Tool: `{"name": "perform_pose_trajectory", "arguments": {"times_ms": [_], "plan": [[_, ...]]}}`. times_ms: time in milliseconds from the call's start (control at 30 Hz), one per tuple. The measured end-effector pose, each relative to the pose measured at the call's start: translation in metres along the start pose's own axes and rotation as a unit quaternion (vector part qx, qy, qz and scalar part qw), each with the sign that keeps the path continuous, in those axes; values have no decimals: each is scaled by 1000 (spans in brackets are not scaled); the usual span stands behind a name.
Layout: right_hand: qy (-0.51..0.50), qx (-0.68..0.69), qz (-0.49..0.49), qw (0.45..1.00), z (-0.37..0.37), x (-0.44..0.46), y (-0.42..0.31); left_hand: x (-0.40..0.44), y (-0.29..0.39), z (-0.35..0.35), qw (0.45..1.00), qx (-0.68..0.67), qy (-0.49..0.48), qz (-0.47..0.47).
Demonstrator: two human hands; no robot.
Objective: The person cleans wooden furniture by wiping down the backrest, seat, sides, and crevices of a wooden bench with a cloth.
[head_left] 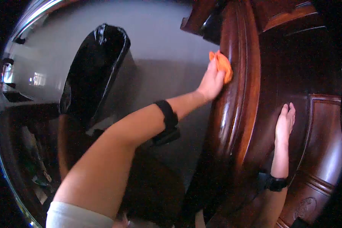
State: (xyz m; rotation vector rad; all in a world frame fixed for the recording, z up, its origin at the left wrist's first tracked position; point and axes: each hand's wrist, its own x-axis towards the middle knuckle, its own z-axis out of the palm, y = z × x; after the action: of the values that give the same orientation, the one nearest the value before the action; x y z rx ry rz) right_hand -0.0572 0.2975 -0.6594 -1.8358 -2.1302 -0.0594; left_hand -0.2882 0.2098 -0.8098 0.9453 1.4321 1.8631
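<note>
My left hand (pixel 212 81) is closed around a bunched orange cloth (pixel 225 68). The cloth presses against the rounded edge of a glossy, dark red-brown wooden moulding (pixel 235 95). Farther right, my right hand (pixel 285 123) has its fingers stretched out, near or on a dark wooden panel (pixel 292 76); whether it touches the wood is hard to tell. Nothing shows in that hand. Each forearm wears a black strap with a small dark device on it.
On the left stands a tall black container (pixel 95 68) with a shiny, crinkled top, against a smooth grey surface (pixel 159 38). A carved wooden panel (pixel 326 125) is at the right. Dark wood juts out at the top (pixel 201 19). The lower middle is in deep shadow.
</note>
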Motion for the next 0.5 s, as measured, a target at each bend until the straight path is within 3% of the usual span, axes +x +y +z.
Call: {"name": "perform_pose_trajectory", "arguments": {"times_ms": [100, 233, 300, 367, 400, 500], "plan": [[-1, -11, -30, 999, 12, 2, -3, 82, -21, -13, 997, 40, 28, 60], [-9, -16, 2, 1000, 9, 0, -9, 176, -49, -12, 991, -105, 12, 77], [-7, -23, 19, 1000, 9, -4, -9, 226, -67, -20, 994, -97, -8, 55], [-4, -4, -21, 1000, 9, -9, -6, 246, -42, -26, 992, -120, -20, 14], [2, -4, -37, 999, 9, -11, -5, 265, -46, -29, 991, -125, -29, 38], [-27, 32, -58, 997, -2, 2, -2, 299, -59, -23, 992, -118, 14, -44]]}}
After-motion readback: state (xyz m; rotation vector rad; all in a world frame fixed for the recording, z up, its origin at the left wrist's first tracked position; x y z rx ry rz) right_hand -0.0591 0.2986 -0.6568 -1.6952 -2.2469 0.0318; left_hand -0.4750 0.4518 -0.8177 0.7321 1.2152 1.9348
